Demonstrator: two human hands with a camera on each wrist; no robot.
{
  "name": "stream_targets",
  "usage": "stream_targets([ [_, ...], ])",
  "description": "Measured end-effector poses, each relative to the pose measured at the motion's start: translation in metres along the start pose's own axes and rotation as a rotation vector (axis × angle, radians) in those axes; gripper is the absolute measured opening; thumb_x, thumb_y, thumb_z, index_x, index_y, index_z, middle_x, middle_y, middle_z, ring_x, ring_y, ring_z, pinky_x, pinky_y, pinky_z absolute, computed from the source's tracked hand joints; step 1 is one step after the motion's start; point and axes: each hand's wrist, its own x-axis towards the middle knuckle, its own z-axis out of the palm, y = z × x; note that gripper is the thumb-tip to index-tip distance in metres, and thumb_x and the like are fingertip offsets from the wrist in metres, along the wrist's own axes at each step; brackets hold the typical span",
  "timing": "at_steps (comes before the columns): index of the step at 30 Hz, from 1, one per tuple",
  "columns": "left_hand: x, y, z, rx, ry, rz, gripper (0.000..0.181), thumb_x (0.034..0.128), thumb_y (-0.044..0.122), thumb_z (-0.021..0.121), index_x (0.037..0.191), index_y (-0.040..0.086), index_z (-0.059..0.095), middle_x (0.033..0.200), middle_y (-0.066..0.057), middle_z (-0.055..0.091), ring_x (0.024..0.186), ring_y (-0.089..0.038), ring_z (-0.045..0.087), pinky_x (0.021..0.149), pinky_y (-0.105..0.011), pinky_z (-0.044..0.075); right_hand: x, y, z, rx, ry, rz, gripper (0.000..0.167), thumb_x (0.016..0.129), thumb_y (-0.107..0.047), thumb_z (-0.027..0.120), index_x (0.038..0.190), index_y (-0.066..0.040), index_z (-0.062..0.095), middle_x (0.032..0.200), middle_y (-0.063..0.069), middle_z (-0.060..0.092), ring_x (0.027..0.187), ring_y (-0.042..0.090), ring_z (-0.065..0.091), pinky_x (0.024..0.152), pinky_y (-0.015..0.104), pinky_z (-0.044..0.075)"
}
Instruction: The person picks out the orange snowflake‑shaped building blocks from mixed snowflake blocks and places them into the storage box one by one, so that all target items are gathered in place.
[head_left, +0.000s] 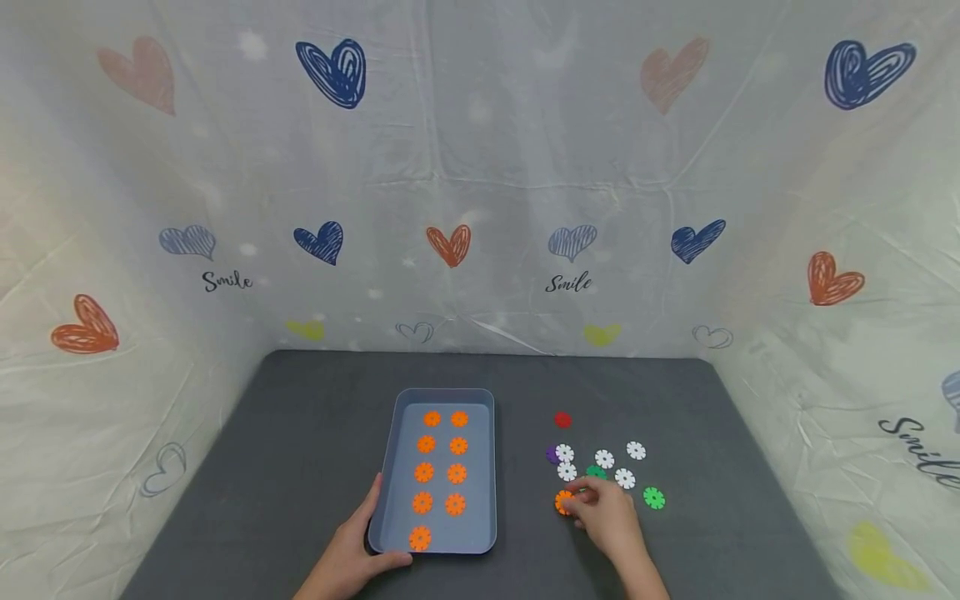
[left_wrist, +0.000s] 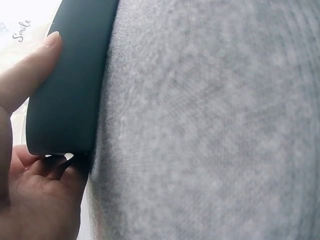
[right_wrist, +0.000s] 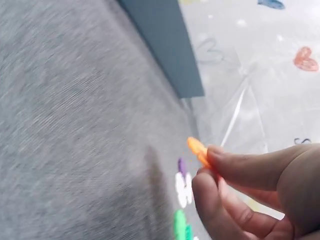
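A blue-grey tray holds several orange notched discs in two columns, the left one reaching lower. My left hand grips its near left corner, thumb along the front wall and fingers along the left side. In the left wrist view the thumb presses the tray wall. Right of the tray, my right hand pinches an orange disc between thumb and fingertips. The right wrist view shows this disc edge-on, raised off the grey cloth.
Beyond the right hand lie several white discs, a red disc, a purple disc partly under a white one, a green disc and a lighter green one. A heart-printed curtain surrounds the dark table.
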Motion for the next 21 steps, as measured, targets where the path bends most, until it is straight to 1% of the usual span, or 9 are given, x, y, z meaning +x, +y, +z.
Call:
stream_targets([
  [3,0.0,0.0,0.0,0.002,0.001,0.0,0.126,0.0746,0.048,0.087,0.164,0.019,0.004,0.169,-0.007,0.016,0.153,-0.029,0.025,0.118,-0.049,0.032,0.001,-0.006,0.001,0.12,-0.014,-0.018,0.018,0.08,-0.003,0.083,0.097,-0.001,0.077,0.076,0.005,0.073,0.061,0.016,0.069,0.055,0.024,0.056],
  [5,0.0,0.0,0.0,0.0,0.001,-0.001,0.126,0.0745,0.048,0.087,0.164,0.019,0.004,0.169,-0.007,0.016,0.153,-0.029,0.025,0.118,-0.051,0.031,0.003,-0.011,0.002,0.201,-0.026,-0.025,0.019,0.08,0.0,0.082,0.098,0.001,0.077,0.078,0.009,0.074,0.065,0.021,0.071,0.058,0.025,0.058],
  [9,0.001,0.001,0.0,-0.013,-0.001,0.0,0.126,0.0751,0.048,0.087,0.164,0.017,0.003,0.169,-0.008,0.015,0.153,-0.031,0.024,0.118,-0.055,0.029,0.006,-0.021,0.003,0.307,-0.054,-0.028,0.021,0.08,0.002,0.082,0.1,0.003,0.076,0.082,0.013,0.075,0.07,0.03,0.073,0.062,0.027,0.06],
  [12,0.001,0.001,0.0,-0.017,0.0,0.001,0.126,0.0752,0.048,0.087,0.164,0.016,0.004,0.169,-0.009,0.015,0.153,-0.031,0.024,0.118,-0.056,0.028,0.006,-0.03,0.004,0.355,-0.077,-0.038,0.022,0.08,0.0,0.082,0.102,0.004,0.076,0.084,0.015,0.075,0.073,0.031,0.074,0.063,0.03,0.061],
  [16,0.001,0.001,0.001,-0.021,-0.001,0.0,0.126,0.0751,0.048,0.087,0.164,0.015,0.004,0.169,-0.01,0.015,0.153,-0.033,0.024,0.118,-0.056,0.028,0.004,-0.041,0.009,0.4,-0.123,-0.067,0.025,0.08,0.0,0.082,0.103,0.006,0.075,0.085,0.017,0.075,0.07,0.028,0.073,0.063,0.031,0.061],
  [19,0.002,0.001,0.001,-0.024,-0.001,0.002,0.126,0.0749,0.048,0.087,0.164,0.014,0.004,0.169,-0.011,0.015,0.153,-0.034,0.024,0.118,-0.057,0.027,0.003,-0.046,0.015,0.403,-0.159,-0.092,0.024,0.081,-0.001,0.082,0.103,0.005,0.075,0.085,0.016,0.075,0.069,0.028,0.073,0.063,0.03,0.06],
  [21,0.002,0.002,0.001,-0.022,0.004,0.003,0.127,0.0742,0.049,0.087,0.164,0.014,0.004,0.169,-0.011,0.015,0.153,-0.035,0.024,0.118,-0.058,0.026,0.003,-0.05,0.019,0.401,-0.18,-0.107,0.023,0.082,-0.003,0.082,0.102,0.005,0.075,0.084,0.016,0.075,0.07,0.03,0.074,0.064,0.031,0.061],
])
